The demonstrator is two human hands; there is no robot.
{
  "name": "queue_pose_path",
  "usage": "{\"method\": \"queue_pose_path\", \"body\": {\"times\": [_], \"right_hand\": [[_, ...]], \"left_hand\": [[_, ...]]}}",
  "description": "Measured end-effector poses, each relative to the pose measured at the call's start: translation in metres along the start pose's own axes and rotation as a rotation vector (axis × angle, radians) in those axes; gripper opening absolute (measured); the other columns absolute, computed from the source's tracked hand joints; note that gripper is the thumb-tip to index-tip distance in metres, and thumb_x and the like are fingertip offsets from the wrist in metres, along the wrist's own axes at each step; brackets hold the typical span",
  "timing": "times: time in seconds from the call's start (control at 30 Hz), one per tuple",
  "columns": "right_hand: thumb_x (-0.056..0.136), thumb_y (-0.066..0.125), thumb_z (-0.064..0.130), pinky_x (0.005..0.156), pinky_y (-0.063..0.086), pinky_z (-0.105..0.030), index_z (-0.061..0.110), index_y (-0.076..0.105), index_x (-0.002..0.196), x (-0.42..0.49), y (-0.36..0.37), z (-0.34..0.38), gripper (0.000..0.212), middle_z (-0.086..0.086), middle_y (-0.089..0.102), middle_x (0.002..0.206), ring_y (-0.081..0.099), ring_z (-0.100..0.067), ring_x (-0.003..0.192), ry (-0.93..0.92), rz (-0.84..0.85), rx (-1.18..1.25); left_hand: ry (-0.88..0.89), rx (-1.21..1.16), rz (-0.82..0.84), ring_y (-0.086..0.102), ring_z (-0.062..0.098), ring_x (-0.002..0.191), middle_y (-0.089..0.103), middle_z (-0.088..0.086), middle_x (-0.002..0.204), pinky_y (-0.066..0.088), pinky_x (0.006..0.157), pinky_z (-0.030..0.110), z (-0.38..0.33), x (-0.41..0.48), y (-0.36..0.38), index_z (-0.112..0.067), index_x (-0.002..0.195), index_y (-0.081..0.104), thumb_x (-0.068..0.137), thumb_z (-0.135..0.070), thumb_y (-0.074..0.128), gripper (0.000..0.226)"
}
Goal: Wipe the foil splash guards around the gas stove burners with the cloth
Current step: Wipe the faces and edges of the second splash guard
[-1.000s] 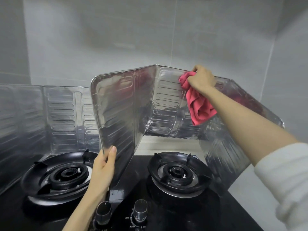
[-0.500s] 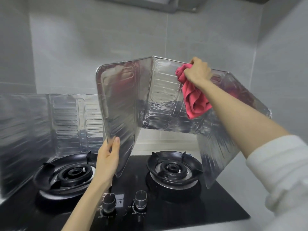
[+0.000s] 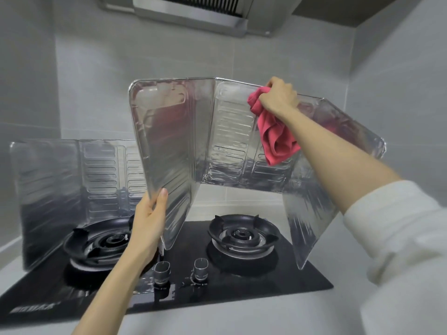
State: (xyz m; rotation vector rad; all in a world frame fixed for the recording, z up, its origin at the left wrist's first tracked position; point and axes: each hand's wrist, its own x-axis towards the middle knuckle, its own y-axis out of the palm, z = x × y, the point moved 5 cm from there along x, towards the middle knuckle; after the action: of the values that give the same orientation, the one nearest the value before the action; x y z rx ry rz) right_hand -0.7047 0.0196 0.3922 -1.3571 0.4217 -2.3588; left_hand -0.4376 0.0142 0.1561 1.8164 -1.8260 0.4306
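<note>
A three-panel foil splash guard (image 3: 225, 131) stands around the right burner (image 3: 242, 234), its back panel raised off the counter. My right hand (image 3: 278, 96) grips a bunched red cloth (image 3: 275, 139) against the top edge of the back panel; most of the cloth hangs below my wrist. My left hand (image 3: 148, 221) holds the lower front edge of the left panel, thumb on the inner face. A second foil guard (image 3: 72, 180) stands behind the left burner (image 3: 101, 243).
The black glass hob (image 3: 242, 284) carries two knobs (image 3: 181, 272) at its front. A range hood (image 3: 193, 10) hangs overhead. Grey tiled walls close in behind and on the right. The pale counter (image 3: 266, 315) runs along the front.
The view has pulled back and tilted up, showing the hood and the hob's front edge. My right hand with the cloth stays at the top edge; my left hand keeps its hold.
</note>
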Motion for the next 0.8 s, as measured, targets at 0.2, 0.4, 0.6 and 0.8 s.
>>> {"method": "queue_pose_path", "body": {"times": [0.2,0.4,0.6,0.8], "right_hand": [[0.087,0.046,0.022,0.100,0.042,-0.045,0.022,0.058,0.115,-0.020,-0.015,0.006,0.031,-0.015,0.057,0.126,0.052,-0.036,0.120,-0.003,0.031,0.000],[0.087,0.046,0.023,0.101,0.042,-0.045,0.020,0.059,0.117,-0.036,-0.023,0.007,0.033,-0.017,0.056,0.127,0.051,-0.037,0.120,-0.019,0.087,-0.022],[0.083,0.049,0.023,0.091,0.044,-0.037,0.016,0.062,0.114,-0.057,-0.013,0.000,0.034,-0.021,0.058,0.123,0.054,-0.039,0.115,-0.057,0.207,-0.083],[0.082,0.050,0.018,0.087,0.046,-0.035,0.013,0.064,0.113,-0.072,-0.003,-0.006,0.035,-0.020,0.061,0.119,0.056,-0.038,0.110,-0.058,0.269,-0.115]], "left_hand": [[0.011,0.018,0.018,0.040,0.000,0.119,0.046,-0.015,0.127,0.029,0.096,0.020,-0.018,-0.023,-0.015,-0.019,0.140,0.042,0.100,-0.024,0.041,0.040],[-0.015,0.018,0.050,0.042,0.005,0.125,0.049,-0.012,0.132,0.031,0.098,0.019,-0.029,-0.046,-0.030,-0.020,0.139,0.043,0.100,-0.023,0.042,0.039],[-0.079,0.021,0.076,0.049,0.007,0.122,0.058,-0.014,0.122,0.034,0.109,0.034,-0.028,-0.062,-0.052,-0.028,0.123,0.052,0.100,-0.025,0.043,0.025],[-0.118,0.055,0.108,0.054,0.011,0.121,0.063,-0.008,0.122,0.034,0.111,0.040,-0.019,-0.068,-0.078,-0.024,0.122,0.056,0.098,-0.023,0.046,0.025]]}}
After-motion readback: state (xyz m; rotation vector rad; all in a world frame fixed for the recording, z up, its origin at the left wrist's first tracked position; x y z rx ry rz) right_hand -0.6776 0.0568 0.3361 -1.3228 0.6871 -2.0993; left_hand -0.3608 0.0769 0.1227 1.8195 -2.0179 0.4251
